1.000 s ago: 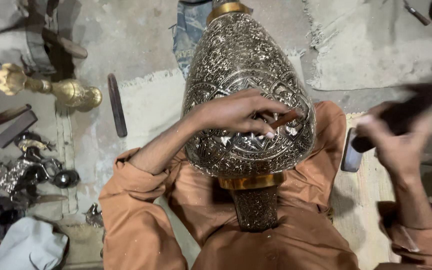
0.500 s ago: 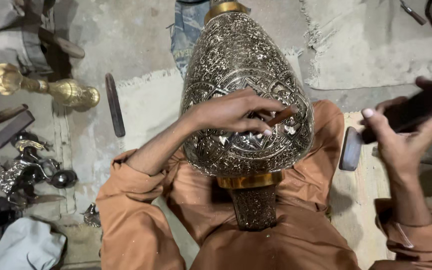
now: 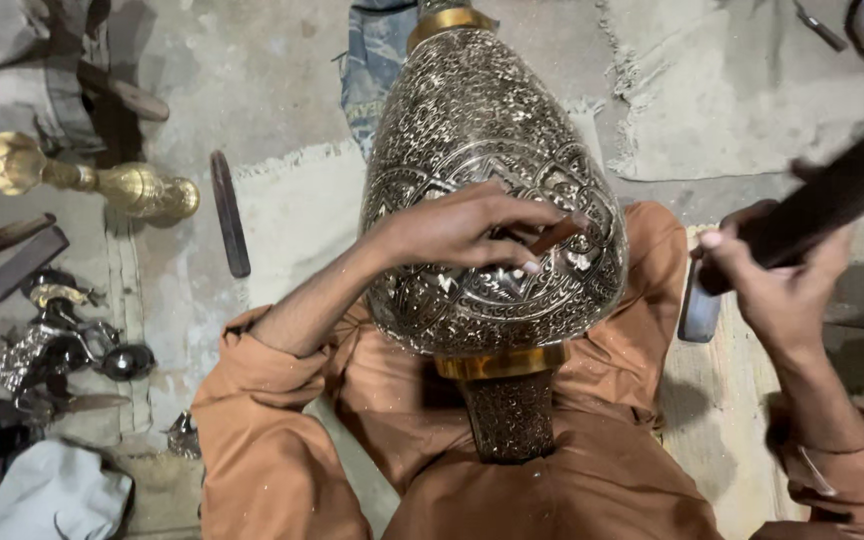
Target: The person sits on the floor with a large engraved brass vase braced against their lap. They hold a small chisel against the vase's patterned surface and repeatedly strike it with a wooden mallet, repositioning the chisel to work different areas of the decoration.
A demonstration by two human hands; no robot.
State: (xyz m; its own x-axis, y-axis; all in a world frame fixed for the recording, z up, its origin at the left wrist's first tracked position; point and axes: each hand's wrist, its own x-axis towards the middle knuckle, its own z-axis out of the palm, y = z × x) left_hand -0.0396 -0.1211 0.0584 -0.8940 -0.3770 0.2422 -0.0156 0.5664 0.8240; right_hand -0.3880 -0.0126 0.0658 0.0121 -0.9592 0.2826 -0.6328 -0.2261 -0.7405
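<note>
Fingers of the left hand pinch one thin brown chisel-like punch, its tip set against one large engraved silver-coloured metal vase with two gold-coloured bands. This vase lies across the person's lap, neck toward twelve o'clock, foot toward six. At three o'clock, the right hand is wrapped tight around one dark wooden mallet handle, blurred and raised clear of the punch. Just beside that hand, toward seven o'clock of it, one small dark flat block lies on the mat. Out at nine o'clock, one dark curved bar lies on the pale floor; farther, at ten o'clock, one gold-coloured brass stand rests on its side. One heap of dark metal parts sits at eight o'clock.
</note>
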